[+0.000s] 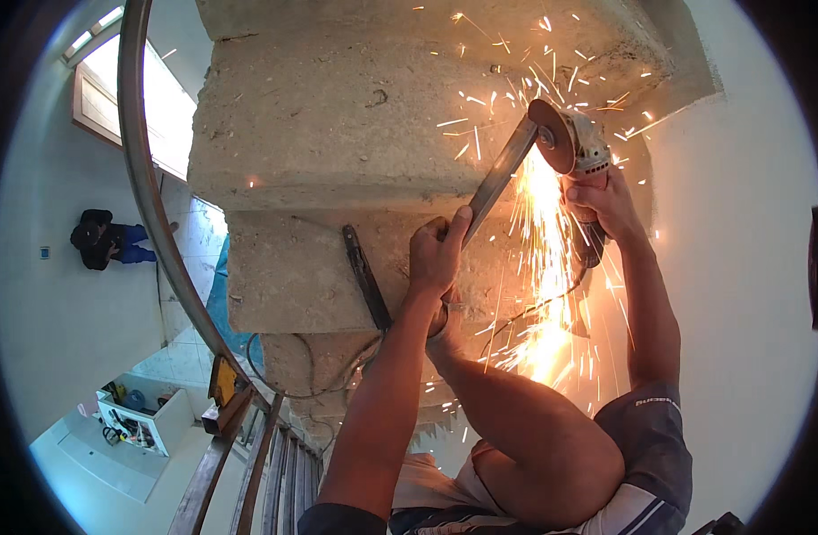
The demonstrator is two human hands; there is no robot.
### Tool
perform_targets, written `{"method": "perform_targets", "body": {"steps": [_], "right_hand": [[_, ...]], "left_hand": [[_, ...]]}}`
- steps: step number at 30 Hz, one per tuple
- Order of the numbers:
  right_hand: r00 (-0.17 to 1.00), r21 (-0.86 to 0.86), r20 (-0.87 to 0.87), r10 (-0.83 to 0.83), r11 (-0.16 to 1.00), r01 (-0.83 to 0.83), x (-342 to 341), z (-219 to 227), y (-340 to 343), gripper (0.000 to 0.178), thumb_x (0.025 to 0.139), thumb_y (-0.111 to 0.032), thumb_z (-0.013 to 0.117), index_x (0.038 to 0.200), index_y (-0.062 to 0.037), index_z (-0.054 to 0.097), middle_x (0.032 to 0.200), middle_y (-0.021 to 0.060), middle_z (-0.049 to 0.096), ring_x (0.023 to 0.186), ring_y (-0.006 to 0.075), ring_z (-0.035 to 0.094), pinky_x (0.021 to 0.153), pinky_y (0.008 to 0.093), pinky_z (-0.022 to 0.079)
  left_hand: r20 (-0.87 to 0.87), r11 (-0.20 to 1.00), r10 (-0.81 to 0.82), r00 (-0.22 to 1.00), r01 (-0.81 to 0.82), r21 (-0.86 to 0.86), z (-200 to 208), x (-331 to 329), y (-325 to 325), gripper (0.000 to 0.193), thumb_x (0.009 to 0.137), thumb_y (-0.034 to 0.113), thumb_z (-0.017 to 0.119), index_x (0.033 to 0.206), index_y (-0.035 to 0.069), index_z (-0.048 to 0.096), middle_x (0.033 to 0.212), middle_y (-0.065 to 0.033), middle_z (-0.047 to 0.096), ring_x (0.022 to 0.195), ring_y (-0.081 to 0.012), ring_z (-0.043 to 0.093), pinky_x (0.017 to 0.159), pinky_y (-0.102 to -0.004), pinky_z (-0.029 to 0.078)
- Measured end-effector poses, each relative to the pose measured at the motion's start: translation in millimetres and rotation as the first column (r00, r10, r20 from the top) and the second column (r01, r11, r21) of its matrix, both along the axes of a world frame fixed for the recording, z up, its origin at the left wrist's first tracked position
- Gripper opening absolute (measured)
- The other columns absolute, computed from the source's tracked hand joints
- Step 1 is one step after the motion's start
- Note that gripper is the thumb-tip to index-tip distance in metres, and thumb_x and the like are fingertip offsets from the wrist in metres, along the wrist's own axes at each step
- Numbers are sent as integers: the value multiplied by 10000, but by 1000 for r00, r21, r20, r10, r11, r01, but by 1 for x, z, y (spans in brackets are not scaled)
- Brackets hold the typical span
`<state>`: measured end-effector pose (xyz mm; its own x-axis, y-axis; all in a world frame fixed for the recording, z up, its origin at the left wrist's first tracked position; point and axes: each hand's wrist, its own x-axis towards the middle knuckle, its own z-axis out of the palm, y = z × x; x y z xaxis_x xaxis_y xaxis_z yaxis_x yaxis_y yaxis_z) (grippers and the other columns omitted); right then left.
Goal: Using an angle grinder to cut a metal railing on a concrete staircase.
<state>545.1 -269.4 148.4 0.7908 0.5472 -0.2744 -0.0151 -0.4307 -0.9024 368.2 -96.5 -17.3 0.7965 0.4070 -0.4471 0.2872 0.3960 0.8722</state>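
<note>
My left hand [437, 257] is wrapped around the lower end of a metal bar [500, 183], which slants up to the right. My right hand [611, 207] grips the body of an angle grinder [589, 150]. Its cutting disc [553, 136] meets the bar's upper end, and bright sparks [543, 223] pour down and scatter around it. My bare leg [534, 428] is bent, with the foot partly hidden under my left hand. Left of that hand, a black welding electrode holder [366, 276] lies on a concrete step, a thin rod at its tip.
Rough concrete stairs [338, 134] rise ahead beside a pale wall [739, 267]. A curved metal handrail [141, 134] with bars below runs along the left, a yellow piece [222, 381] on it. Cables [313, 390] cross the steps. Far below are a person [110, 239] and a toolbox [164, 419].
</note>
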Motion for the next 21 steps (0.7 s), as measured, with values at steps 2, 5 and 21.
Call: {"method": "perform_targets", "body": {"steps": [2, 5, 21], "right_hand": [[999, -42, 16, -29, 999, 29, -3, -1, 3, 327, 748, -91, 783, 1031, -21, 634, 880, 47, 663, 771, 148, 652, 698, 323, 536], [1000, -84, 20, 22, 996, -20, 2, -5, -2, 345, 752, -90, 781, 1053, -16, 629, 886, 49, 663, 770, 151, 656, 715, 326, 541], [995, 86, -11, -97, 992, 98, -11, -22, -7, 256, 835, -29, 723, 1056, -49, 596, 801, 33, 626, 636, 87, 577, 512, 231, 417]], "left_hand": [[9, 1000, 7, 1000, -7, 15, -4, -2, 0, 640, 918, 600, 646, 660, 18, 578, 596, -33, 487, 593, -141, 448, 553, -353, 371], [-7, 1000, 26, 1000, -26, -10, -7, -2, 0, 641, 914, 604, 651, 654, 24, 573, 585, -21, 473, 588, -131, 440, 549, -345, 362], [10, 1000, 13, 1000, -13, -28, -8, -1, 0, 625, 915, 580, 667, 635, 34, 547, 586, -12, 473, 596, -111, 412, 548, -337, 347]]}}
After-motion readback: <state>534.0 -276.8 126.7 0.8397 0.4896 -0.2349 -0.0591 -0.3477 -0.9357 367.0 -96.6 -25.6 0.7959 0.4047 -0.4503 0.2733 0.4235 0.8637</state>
